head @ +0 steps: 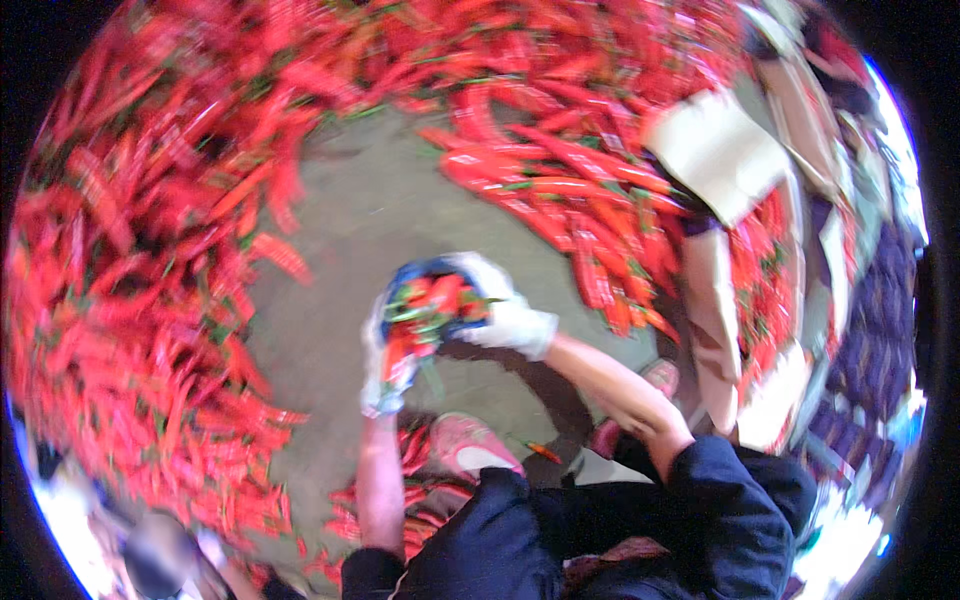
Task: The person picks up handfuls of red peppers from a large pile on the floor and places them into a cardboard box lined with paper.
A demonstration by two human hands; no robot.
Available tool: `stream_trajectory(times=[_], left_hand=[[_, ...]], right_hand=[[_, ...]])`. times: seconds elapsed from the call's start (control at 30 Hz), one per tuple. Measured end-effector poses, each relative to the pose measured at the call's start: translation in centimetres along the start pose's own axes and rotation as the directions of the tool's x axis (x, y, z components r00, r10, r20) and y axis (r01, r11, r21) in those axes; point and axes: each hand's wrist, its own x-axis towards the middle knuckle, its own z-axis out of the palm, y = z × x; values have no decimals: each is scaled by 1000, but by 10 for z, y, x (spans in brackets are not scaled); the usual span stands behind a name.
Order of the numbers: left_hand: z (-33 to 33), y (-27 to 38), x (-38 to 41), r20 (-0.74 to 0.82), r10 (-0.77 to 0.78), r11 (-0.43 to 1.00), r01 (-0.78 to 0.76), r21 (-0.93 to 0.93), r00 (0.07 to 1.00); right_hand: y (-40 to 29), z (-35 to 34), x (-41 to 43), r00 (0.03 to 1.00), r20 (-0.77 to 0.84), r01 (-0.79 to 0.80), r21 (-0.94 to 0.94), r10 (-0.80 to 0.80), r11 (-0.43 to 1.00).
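Between my two hands is a bundle of red chili peppers with green stems, ringed by something blue. My left hand, in a white glove, grips the bundle's left side. The white-gloved right hand closes around its right side. Both hands are above the grey floor, and the picture is blurred by motion. Large heaps of red chili peppers lie to the left and far side. More peppers lie ahead on the right.
An open cardboard box holding red peppers stands at the right, with pale flaps sticking out. Beyond it are dark stacked goods. My pink shoe rests on the floor near loose peppers. Another person is at the lower left edge.
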Motion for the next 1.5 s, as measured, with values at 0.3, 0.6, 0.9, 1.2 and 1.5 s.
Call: stream_trajectory(times=[0.3, 0.6, 0.9, 1.2, 1.5], left_hand=[[17, 33, -16, -24, -96, 990, 98, 105, 995], [162, 151, -38, 466, -420, 907, 345, 242, 779], [401, 136, -61, 529, -737, 638, 689, 342, 420], [492, 72, -71, 657, -700, 510, 839, 187, 279], [463, 127, -63, 661, -645, 746, 127, 654, 385]], right_hand=[[-50, -32, -2, 967, 34, -257, 142, 254, 956], [-117, -162, -120, 818, -228, -520, 102, 529, 848], [-128, -356, -261, 736, -129, -518, 525, 665, 675], [-33, -421, -328, 682, -289, -719, -433, 672, 543], [-37, -403, -386, 461, -791, -522, 126, 403, 844]])
